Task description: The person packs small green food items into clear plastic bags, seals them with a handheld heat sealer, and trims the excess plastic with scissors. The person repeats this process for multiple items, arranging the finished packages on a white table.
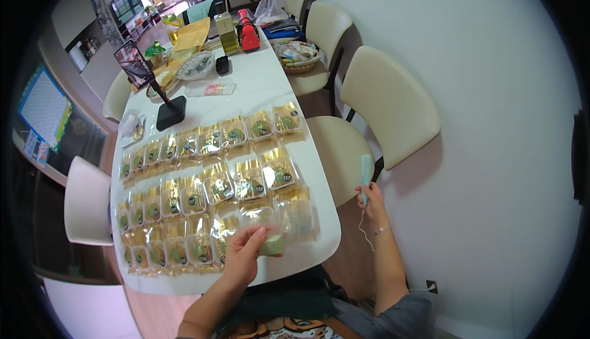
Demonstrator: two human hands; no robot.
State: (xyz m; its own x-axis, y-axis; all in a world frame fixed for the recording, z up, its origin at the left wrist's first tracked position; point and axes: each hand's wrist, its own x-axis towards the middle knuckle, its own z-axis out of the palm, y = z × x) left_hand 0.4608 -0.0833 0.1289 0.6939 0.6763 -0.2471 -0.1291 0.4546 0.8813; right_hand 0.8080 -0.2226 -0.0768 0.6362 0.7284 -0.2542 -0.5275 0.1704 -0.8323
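Note:
My left hand (243,252), over the near edge of the white table (328,233), grips a clear plastic pouch (272,243) with something green inside. Beyond it lies another clear, gold-marked pouch (296,214), slightly blurred. Rows of gold-marked clear packets (219,184) holding green-topped items in trays cover the near half of the table, many with round black stickers. Off the table's right side, my right hand (372,201) holds a light-blue handheld device (365,173), like a slim hair straightener, upright; a white cord hangs from it.
A phone (133,65) on a black stand (170,113) is behind the packets, with a clear plastic box (211,88), bottle (227,30) and red device (249,32) farther back. Cream chairs (389,104) line the right wall. The cord reaches a wall socket (432,287).

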